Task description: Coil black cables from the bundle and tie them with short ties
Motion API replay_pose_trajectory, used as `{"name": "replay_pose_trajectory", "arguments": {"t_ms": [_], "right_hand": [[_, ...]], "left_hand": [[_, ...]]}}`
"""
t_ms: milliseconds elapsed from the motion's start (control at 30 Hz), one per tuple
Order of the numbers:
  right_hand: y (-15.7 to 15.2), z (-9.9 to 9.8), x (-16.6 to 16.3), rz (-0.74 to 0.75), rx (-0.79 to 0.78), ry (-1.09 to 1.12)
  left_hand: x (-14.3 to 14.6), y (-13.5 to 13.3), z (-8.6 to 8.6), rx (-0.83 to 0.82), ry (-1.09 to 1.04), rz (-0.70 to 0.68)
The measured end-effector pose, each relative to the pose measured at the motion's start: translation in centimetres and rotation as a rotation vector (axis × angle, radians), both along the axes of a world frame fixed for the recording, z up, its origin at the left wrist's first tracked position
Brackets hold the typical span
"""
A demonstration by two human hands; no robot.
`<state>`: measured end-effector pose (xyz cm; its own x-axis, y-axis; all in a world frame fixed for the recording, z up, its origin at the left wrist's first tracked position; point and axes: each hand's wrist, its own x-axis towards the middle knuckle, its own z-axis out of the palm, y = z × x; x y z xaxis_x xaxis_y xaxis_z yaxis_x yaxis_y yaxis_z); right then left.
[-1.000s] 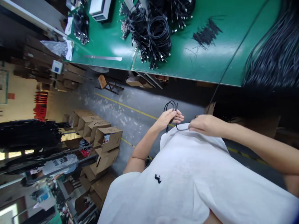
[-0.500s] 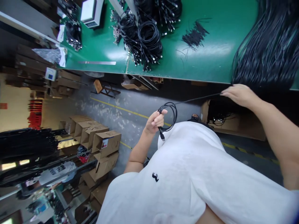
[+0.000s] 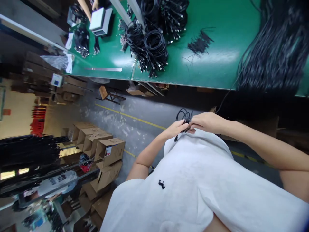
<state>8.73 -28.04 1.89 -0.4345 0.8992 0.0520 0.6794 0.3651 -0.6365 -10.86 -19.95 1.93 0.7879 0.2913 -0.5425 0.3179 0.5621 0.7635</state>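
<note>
A black USB cable (image 3: 182, 113), wound into a loose coil, is held in front of my white shirt, below the table edge. My left hand (image 3: 177, 128) is closed around the coil's near side, and a dark plug (image 3: 176, 139) hangs below those fingers. Right beside it, my right hand (image 3: 207, 122) pinches the coil from the other side, its fingertips partly hidden behind the coil. A thin black strand droops from the large cable bundle (image 3: 272, 61) toward my right wrist; whether it belongs to the held coil I cannot tell.
The green table (image 3: 224, 71) carries coiled cables (image 3: 154, 48), short black ties (image 3: 200, 43), a steel ruler (image 3: 103, 69) and a white boxy device (image 3: 98, 21). Another person's arm (image 3: 84, 9) reaches in at the far end. Open cartons (image 3: 109, 151) stand on the floor at left.
My right hand has come in from the table edge to the coil, and the stretched cable length is drawn in. My left hand has shifted right. Another person's arm has appeared at the far end.
</note>
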Motion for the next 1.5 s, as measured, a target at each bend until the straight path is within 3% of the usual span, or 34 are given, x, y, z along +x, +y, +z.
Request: {"name": "replay_pose_trajectory", "arguments": {"t_ms": [100, 167, 233, 300, 400, 433, 500, 633, 733, 800, 900, 1000, 1100, 1133, 1200, 1233, 1300, 1400, 1500], "right_hand": [[1.1, -0.6, 3.0, -0.018, -0.172, 0.089], [0.6, -2.5, 6.5, -0.068, -0.251, 0.16], [-0.5, -5.6, 11.0, -0.19, -0.219, 0.116], [-2.2, -8.9, 15.5, -0.352, -0.121, -0.096], [-4.9, -11.6, 18.0, -0.424, -0.163, -0.374], [-5.7, -11.4, 17.2, -0.377, -0.196, -0.385], [-6.9, -9.5, 13.4, -0.21, -0.214, -0.291], [-5.9, -2.2, 4.5, 0.046, -0.04, 0.053], [-2.1, 1.9, 2.3, 0.005, 0.012, 0.147], [0.5, 2.9, 2.7, -0.079, 0.005, 0.143], [2.8, 1.8, 5.0, -0.093, -0.083, 0.169], [2.6, -2.5, 9.2, -0.185, -0.216, 0.19], [0.0, -8.3, 13.8, -0.43, -0.249, 0.007], [-1.2, -9.7, 14.7, -0.451, -0.258, -0.101], [-3.5, -11.1, 14.4, -0.353, -0.248, -0.253], [-4.6, -10.8, 13.3, -0.25, -0.229, -0.287], [-6.2, -8.7, 9.5, -0.074, -0.152, -0.296], [-5.9, -3.5, 3.2, 0.099, 0.028, -0.155], [-2.3, 0.0, 0.2, 0.077, 0.105, -0.046]], "left_hand": [[0.1, -0.9, 0.6, -0.105, -0.036, -0.148], [-0.7, -0.6, 1.4, -0.199, -0.04, -0.117], [-2.3, 0.3, 2.3, -0.247, -0.04, 0.034], [-4.2, 1.7, 3.4, -0.228, -0.055, 0.297], [-6.3, 3.9, 4.6, -0.142, -0.13, 0.699], [-6.6, 4.5, 4.8, -0.108, -0.141, 0.763], [-6.4, 5.3, 4.7, -0.032, -0.1, 0.761], [-3.9, 4.6, 2.6, 0.068, 0.054, 0.512], [-2.0, 2.5, 1.0, 0.021, 0.032, 0.285], [-1.2, 0.9, 0.7, -0.054, -0.012, 0.127], [-0.9, -0.6, 1.3, -0.183, -0.079, -0.004], [-2.2, -0.6, 2.6, -0.293, -0.112, 0.068], [-4.7, 1.2, 4.1, -0.282, -0.127, 0.424], [-5.5, 2.1, 4.5, -0.254, -0.144, 0.575], [-6.6, 3.8, 5.0, -0.191, -0.156, 0.816], [-6.8, 4.5, 5.0, -0.157, -0.138, 0.877], [-6.6, 5.4, 4.3, -0.079, -0.053, 0.866], [-5.0, 5.0, 2.1, 0.016, 0.041, 0.631], [-3.0, 2.8, 0.4, 0.022, 0.021, 0.32]]}}
